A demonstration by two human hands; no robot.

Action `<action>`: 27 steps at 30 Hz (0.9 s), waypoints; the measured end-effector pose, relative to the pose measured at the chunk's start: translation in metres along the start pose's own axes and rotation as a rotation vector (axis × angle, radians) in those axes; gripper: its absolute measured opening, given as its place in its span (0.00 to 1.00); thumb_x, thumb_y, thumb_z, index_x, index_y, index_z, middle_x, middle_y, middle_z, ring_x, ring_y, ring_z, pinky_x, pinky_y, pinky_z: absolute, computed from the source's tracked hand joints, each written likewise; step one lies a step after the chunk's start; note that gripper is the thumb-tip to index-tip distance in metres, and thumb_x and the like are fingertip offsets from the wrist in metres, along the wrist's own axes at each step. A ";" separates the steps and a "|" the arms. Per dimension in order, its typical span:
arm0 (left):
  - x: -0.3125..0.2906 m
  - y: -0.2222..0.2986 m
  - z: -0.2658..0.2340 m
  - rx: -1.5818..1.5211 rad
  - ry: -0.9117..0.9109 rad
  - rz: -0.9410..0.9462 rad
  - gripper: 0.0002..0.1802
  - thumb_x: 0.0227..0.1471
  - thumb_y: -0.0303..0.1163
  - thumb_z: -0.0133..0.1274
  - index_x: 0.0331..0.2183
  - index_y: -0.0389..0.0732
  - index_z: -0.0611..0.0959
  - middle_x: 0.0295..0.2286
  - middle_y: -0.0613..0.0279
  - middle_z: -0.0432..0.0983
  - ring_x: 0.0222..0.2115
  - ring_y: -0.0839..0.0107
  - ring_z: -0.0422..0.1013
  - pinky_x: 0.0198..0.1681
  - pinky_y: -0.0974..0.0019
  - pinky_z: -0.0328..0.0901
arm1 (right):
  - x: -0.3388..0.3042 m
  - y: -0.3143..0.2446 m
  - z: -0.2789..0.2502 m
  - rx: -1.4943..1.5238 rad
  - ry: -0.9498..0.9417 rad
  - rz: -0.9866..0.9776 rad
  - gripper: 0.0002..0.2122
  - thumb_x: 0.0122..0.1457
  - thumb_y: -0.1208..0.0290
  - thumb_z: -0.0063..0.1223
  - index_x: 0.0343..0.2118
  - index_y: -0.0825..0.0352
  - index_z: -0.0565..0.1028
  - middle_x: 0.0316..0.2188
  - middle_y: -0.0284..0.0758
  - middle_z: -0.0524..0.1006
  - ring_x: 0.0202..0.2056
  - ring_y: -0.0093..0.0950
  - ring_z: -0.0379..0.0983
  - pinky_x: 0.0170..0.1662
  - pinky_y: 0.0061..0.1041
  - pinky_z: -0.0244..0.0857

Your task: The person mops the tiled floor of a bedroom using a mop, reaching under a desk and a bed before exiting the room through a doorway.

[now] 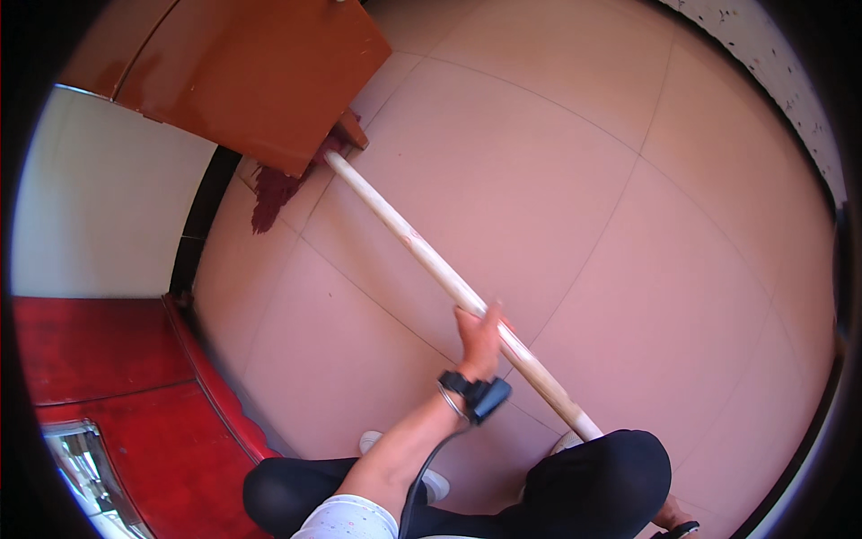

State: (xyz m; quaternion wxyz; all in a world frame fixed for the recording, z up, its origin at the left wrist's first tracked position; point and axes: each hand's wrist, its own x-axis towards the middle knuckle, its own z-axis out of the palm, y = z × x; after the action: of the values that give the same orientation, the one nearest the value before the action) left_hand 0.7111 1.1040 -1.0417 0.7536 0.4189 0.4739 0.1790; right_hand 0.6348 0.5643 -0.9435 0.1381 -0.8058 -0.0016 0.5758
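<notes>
A mop with a pale wooden handle slants across the floor, from under a cabinet at the upper left down to my right knee. Its dark red mop head lies on the tiles beneath the cabinet, partly hidden by it. My left hand is closed around the middle of the handle, slightly blurred. At the lower right, beside my knee, only a small part of my right hand shows; its fingers are hidden. The handle's near end disappears behind the same knee.
The orange-brown cabinet stands on short legs at the upper left. A red wooden piece of furniture fills the lower left, with a shiny silvery object on it. Pinkish tiles cover the floor; a speckled pale surface borders the upper right.
</notes>
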 end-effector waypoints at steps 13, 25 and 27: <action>-0.041 -0.009 0.030 -0.110 -0.108 0.043 0.10 0.47 0.24 0.46 0.28 0.36 0.61 0.18 0.59 0.66 0.17 0.70 0.68 0.20 0.67 0.68 | -0.021 -0.009 -0.074 -0.337 0.203 0.140 0.14 0.34 0.69 0.64 0.26 0.67 0.75 0.24 0.41 0.75 0.28 0.35 0.72 0.34 0.29 0.66; -0.036 0.027 0.028 -0.179 0.088 0.166 0.13 0.44 0.28 0.49 0.28 0.35 0.62 0.16 0.58 0.66 0.14 0.69 0.67 0.17 0.67 0.68 | 0.004 0.004 -0.175 -0.468 0.113 -0.474 0.11 0.42 0.63 0.54 0.21 0.67 0.73 0.18 0.44 0.73 0.24 0.40 0.72 0.25 0.31 0.64; -0.037 0.025 0.025 -0.196 0.126 0.187 0.13 0.44 0.28 0.49 0.27 0.35 0.62 0.16 0.58 0.66 0.14 0.69 0.67 0.17 0.66 0.68 | 0.017 -0.001 -0.193 -0.452 0.137 -0.549 0.10 0.42 0.63 0.55 0.21 0.67 0.73 0.18 0.44 0.73 0.24 0.40 0.72 0.25 0.32 0.63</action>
State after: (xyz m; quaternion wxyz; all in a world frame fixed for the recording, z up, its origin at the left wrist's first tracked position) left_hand 0.7179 1.0820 -0.9954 0.7398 0.3737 0.4594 0.3194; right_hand 0.8196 0.5250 -0.9017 0.1058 -0.8223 -0.3358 0.4470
